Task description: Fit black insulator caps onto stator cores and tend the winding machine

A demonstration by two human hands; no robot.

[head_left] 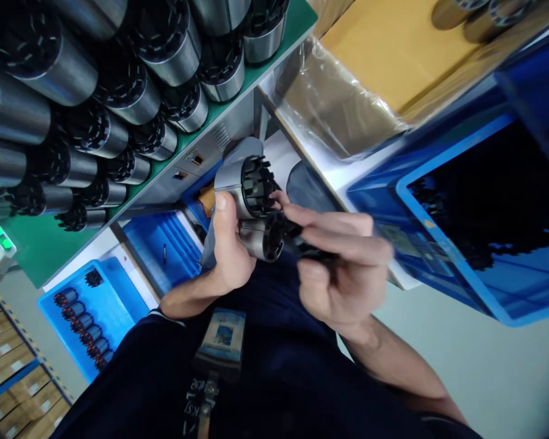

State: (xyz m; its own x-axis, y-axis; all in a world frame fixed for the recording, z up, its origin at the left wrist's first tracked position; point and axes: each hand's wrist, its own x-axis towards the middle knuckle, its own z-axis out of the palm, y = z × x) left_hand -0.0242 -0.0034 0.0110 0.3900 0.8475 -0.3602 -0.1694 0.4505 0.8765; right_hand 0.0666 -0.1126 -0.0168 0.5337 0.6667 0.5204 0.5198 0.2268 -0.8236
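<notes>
Many metal cans (132, 91) with black toothed ends sit in rows on the big green table (43, 247), and I use that table to tell where things are. Across from the green table I see a big blue bin (421, 216) with a dark heap (480, 189) in it. Near the table's far end is a box (338, 110) with clear wrap and a yellow sheet (393, 46). Close to its other end, I see a blue tray (123, 292) with a row of small wound parts (82, 320).

Beside the green table, out in front of the person, are both hands. The right hand (348, 262) pinches a black piece (306, 244) between thumb and fingers; it is too blurry for me to tell its shape. The left hand (231, 250) grips the wide can (233, 183), thumb on its shiny side. Its black teeth point toward the right hand. Close against it is the narrow can (256, 238), also at the left hand.
</notes>
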